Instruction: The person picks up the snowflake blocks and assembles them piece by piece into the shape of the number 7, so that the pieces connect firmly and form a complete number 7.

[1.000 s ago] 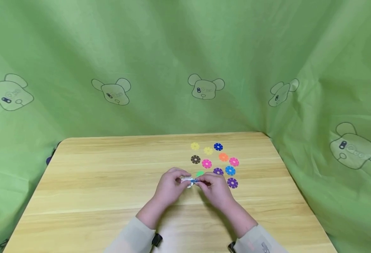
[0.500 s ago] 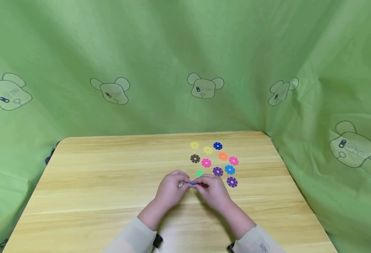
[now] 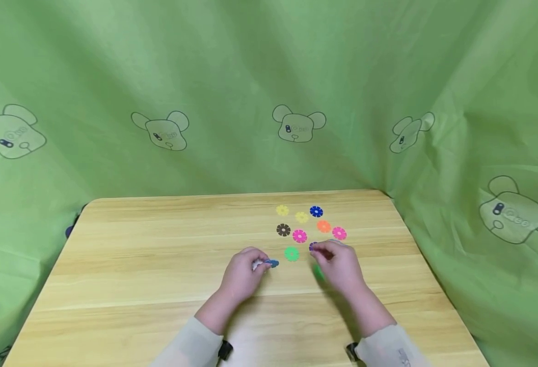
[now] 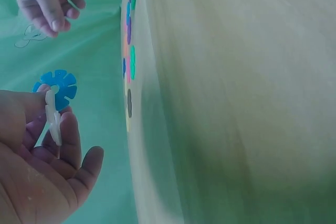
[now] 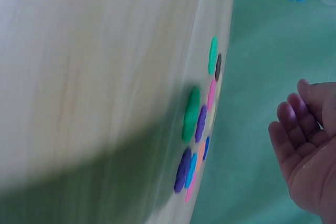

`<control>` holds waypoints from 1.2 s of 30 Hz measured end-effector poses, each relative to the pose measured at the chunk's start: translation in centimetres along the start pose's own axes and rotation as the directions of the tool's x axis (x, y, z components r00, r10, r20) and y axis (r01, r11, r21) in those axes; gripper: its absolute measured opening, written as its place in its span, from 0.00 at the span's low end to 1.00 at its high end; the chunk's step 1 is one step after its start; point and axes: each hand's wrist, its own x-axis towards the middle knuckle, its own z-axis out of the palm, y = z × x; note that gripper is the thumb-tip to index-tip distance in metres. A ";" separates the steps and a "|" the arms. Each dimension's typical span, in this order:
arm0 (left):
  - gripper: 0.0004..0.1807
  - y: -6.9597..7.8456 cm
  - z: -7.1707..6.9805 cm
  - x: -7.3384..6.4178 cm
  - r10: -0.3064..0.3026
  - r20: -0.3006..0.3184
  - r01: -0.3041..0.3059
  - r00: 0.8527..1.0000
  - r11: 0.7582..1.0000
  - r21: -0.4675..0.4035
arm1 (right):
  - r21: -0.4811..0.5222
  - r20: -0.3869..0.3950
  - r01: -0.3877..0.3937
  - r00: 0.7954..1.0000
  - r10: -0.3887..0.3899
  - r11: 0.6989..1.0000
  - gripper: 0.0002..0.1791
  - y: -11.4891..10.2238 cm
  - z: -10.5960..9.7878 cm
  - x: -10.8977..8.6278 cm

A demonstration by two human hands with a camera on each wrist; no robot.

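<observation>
My left hand (image 3: 241,275) pinches a blue snowflake disc (image 4: 65,88) and a white snowflake disc (image 4: 54,121) that are joined at an angle. In the left wrist view they sit between thumb and fingers, the blue one sticking out past the fingertips. Apart from it on the right, my right hand (image 3: 341,264) hovers over the loose discs with its fingers loosely bent and nothing in them. Below it lie a green disc (image 5: 191,114) and a purple disc (image 5: 200,123). In the head view this hand partly covers the green one and hides others.
Several slotted discs lie flat toward the back right of the wooden table (image 3: 136,255): yellow, dark blue, orange, pink, a brown disc (image 3: 283,230) and a second green disc (image 3: 292,254). A green curtain (image 3: 232,76) hangs behind and beside the table.
Both hands were together at the blue and white discs. My right hand has let go and moved right over the loose discs; my left hand keeps hold of the pair.
</observation>
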 end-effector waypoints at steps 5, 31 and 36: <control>0.02 -0.1 -0.1 -0.1 0.000 -0.009 0.000 1.000 1.000 -0.013 | -0.079 0.010 -0.030 0.999 0.031 0.996 0.10 1.0 -0.4 0.1; 0.03 -0.2 -0.2 -0.4 -0.022 -0.006 0.021 1.000 0.998 -0.052 | -0.340 0.293 -0.093 0.935 0.200 0.936 0.31 3.4 -0.3 -1.3; 0.04 -0.2 -0.2 -0.4 -0.031 -0.002 0.031 1.000 0.998 -0.058 | -0.362 0.313 -0.071 0.930 0.193 0.929 0.27 3.5 -0.2 -1.5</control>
